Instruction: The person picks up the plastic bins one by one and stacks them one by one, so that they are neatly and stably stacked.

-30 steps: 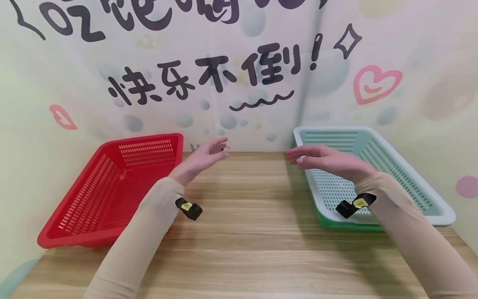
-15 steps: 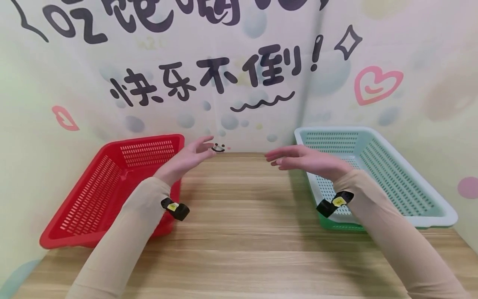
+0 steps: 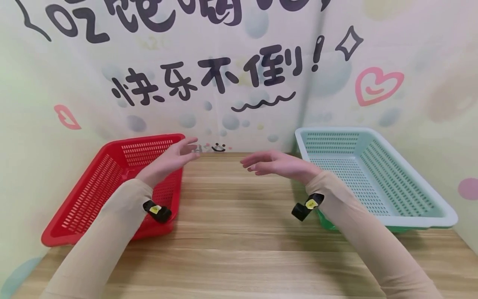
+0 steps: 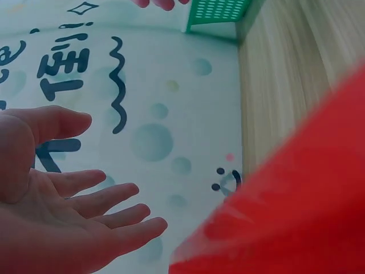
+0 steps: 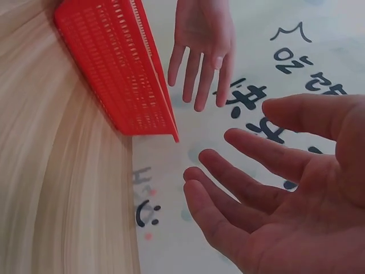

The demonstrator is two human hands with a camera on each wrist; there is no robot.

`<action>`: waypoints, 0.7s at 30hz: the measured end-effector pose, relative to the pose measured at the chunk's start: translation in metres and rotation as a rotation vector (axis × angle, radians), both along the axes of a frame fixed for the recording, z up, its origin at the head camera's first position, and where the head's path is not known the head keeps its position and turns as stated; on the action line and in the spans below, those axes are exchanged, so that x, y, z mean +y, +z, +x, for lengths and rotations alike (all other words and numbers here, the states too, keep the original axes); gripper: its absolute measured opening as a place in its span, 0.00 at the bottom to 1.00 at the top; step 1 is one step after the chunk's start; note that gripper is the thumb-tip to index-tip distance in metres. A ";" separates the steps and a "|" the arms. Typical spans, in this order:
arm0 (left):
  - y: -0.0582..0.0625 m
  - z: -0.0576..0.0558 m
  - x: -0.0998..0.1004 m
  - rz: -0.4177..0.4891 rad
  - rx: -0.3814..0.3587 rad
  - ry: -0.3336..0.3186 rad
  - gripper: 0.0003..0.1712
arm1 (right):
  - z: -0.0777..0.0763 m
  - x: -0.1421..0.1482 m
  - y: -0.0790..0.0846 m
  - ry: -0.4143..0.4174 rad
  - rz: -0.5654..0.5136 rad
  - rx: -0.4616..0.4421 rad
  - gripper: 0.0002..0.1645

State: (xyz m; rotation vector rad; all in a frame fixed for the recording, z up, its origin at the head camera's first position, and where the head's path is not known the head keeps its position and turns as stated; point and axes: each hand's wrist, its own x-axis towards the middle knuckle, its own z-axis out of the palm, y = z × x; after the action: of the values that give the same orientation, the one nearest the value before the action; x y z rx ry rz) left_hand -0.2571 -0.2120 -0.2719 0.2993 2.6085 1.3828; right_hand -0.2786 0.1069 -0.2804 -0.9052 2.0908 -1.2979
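My left hand hovers over the right side of a red plastic basket, fingers fairly straight, holding nothing. In the left wrist view the same hand shows a bare palm with the thumb apart, and the red basket's side looms blurred at the right. My right hand is in the air above the table, just left of a light blue basket, its fingers extended and slightly bent. Nothing lies in its palm in the right wrist view. Neither hand visibly touches a basket.
The light blue basket sits in a green one. Both stacks stand on a wood-grain table, against a cloth backdrop with black lettering. Black wrist cameras are strapped to the left sleeve and right sleeve.
Both hands have moved left: the left from beside the red basket to over its right part, the right from over the light blue basket to above the table. The baskets stay put.
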 end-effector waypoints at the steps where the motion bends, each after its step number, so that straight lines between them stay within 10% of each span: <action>1: 0.000 0.001 -0.002 -0.011 0.002 0.000 0.41 | 0.001 -0.004 0.000 0.000 0.006 0.002 0.24; 21: -0.002 0.026 -0.068 -0.130 -0.009 0.090 0.45 | 0.008 -0.088 -0.037 -0.026 -0.012 0.116 0.27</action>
State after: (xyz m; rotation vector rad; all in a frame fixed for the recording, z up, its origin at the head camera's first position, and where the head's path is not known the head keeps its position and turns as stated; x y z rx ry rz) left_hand -0.2311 -0.2799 -0.2739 0.1599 2.7196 1.2296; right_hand -0.2703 0.0187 -0.3169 -0.9835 2.1922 -1.3004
